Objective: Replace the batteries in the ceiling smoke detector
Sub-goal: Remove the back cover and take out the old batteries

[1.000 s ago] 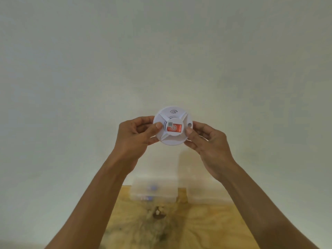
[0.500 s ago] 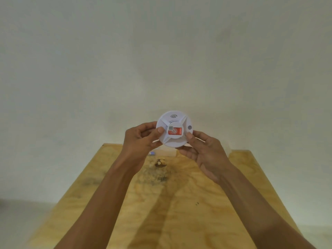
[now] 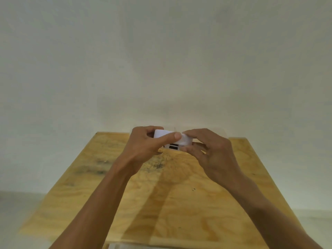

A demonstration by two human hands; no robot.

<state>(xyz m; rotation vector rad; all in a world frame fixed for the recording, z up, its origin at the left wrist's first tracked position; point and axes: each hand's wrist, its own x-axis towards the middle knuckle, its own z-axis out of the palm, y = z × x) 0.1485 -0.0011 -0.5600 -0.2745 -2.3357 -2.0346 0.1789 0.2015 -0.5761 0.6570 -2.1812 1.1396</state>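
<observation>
Both of my hands hold a round white smoke detector (image 3: 172,141) above the far end of a wooden table (image 3: 161,203). The detector is seen edge-on, with dark slots showing on its underside. My left hand (image 3: 145,150) grips its left side, thumb laid across the white rim. My right hand (image 3: 210,151) grips its right side, fingers curled over the top and under it. Most of the detector is hidden behind my fingers. No batteries can be seen.
A plain pale wall rises behind the table. Dark stains mark the plywood around the middle left (image 3: 100,168). A clear plastic edge (image 3: 118,246) shows at the bottom of the view.
The detector has gone from facing me with its red label to lying edge-on, lower over the table. My hands came down with it and the view tilted downward.
</observation>
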